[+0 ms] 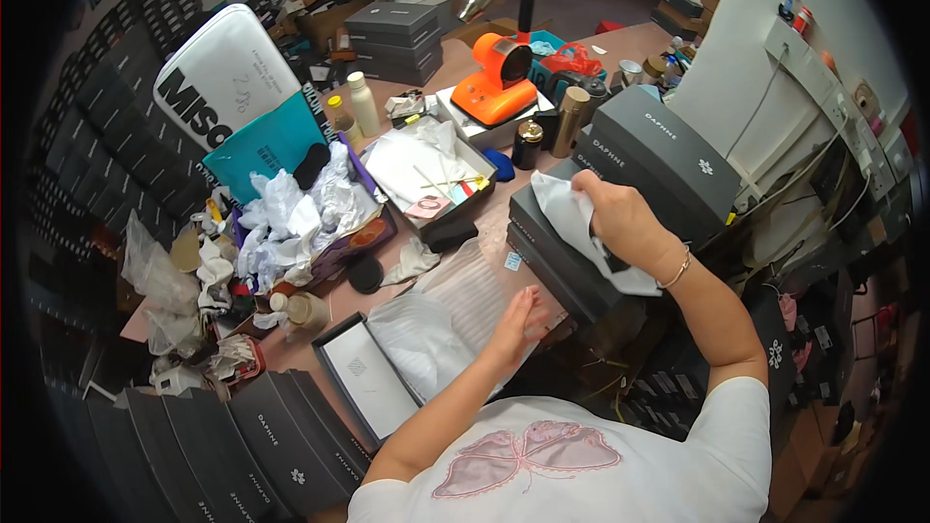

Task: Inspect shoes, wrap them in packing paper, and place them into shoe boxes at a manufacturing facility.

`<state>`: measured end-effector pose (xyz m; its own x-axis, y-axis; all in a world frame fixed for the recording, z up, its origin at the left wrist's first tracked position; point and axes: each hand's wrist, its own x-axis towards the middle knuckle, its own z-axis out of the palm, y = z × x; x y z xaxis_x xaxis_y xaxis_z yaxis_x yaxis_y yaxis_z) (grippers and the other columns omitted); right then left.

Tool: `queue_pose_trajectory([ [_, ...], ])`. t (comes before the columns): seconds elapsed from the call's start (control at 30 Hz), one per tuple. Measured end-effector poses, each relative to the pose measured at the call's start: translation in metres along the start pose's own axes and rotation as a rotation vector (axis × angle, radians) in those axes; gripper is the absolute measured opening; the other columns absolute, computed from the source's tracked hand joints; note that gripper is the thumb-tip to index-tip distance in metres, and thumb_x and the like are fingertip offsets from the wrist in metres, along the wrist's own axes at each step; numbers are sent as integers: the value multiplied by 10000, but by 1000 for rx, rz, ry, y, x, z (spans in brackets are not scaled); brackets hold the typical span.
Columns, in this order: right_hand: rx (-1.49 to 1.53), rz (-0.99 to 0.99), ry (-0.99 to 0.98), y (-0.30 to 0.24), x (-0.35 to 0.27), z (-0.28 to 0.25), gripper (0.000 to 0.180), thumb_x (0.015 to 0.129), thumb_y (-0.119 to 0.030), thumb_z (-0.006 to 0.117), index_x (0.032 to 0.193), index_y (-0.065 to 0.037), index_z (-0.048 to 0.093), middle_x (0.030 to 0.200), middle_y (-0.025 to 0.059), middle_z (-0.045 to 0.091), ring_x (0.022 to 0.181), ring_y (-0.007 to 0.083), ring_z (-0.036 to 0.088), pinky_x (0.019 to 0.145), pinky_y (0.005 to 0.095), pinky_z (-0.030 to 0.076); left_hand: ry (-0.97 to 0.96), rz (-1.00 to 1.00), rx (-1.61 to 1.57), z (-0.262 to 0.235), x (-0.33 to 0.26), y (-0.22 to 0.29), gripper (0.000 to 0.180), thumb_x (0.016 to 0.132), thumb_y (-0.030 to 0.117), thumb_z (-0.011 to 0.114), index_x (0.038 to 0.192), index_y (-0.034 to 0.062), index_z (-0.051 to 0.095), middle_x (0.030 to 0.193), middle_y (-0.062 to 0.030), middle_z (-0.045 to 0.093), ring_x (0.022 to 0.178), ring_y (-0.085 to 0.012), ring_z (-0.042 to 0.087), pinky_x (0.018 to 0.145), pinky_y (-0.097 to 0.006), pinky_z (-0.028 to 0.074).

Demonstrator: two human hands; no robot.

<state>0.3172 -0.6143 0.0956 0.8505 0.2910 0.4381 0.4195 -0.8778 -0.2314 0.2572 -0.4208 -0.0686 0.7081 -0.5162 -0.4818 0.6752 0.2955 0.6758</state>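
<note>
My right hand (625, 223) is shut on a sheet of white tissue paper (572, 223), lifted over a stack of dark grey shoe boxes (552, 261) at the table's right side. My left hand (518, 324) lies flat, fingers apart, on white striped wrapping paper (465, 295) spread on the table. Beside that paper, an open dark box (373, 383) with a white lining lies near the front edge. Two more dark grey boxes (668, 160) stand just beyond my right hand.
An orange handheld appliance (496, 77) sits in a white tray at the back. An open box (431, 174) holds paper and small items. Crumpled white paper (300, 213) fills another box at left. Bottles (363, 102), cans and dark box lids (232, 446) surround the work area.
</note>
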Motion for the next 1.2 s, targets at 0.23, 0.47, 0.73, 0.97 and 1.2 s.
queue_pose_trajectory([
  [0.23,762,-100,-418,-131,-37,40,246,808,5,541,1046,-28,592,885,173,629,801,333,635,737,373,509,-16,-190,-850,-30,-78,-2,286,950,346,502,1138,141,568,1123,-42,620,1052,-236,605,926,-452,504],
  [0.47,1614,385,-1285,-177,-114,136,187,934,-111,510,1103,-47,558,835,23,575,746,119,577,681,259,484,379,441,-624,-192,-139,-116,498,877,295,624,1304,85,475,1254,-141,547,1147,-259,546,940,-407,477],
  [0.73,1685,613,-1012,-122,-114,145,534,886,-227,646,1333,-21,440,1322,176,481,1018,225,616,832,351,536,824,535,588,-203,-208,5,632,725,-45,696,1308,14,461,1161,-103,598,1089,-188,568,916,-290,453],
  [0.97,741,-30,-518,-151,-157,200,506,847,-166,641,1237,96,452,1113,308,534,957,403,599,803,420,507,687,433,-129,-189,-59,-22,485,880,49,517,1353,-2,418,1244,-101,544,1130,-190,544,953,-314,444],
  [1.2,402,168,-881,-131,-158,291,381,840,-178,619,1090,86,502,882,280,626,786,454,615,703,490,495,723,328,530,-178,-29,-124,586,906,209,579,1404,-16,366,1456,-246,306,1355,-326,318,1071,-351,314],
])
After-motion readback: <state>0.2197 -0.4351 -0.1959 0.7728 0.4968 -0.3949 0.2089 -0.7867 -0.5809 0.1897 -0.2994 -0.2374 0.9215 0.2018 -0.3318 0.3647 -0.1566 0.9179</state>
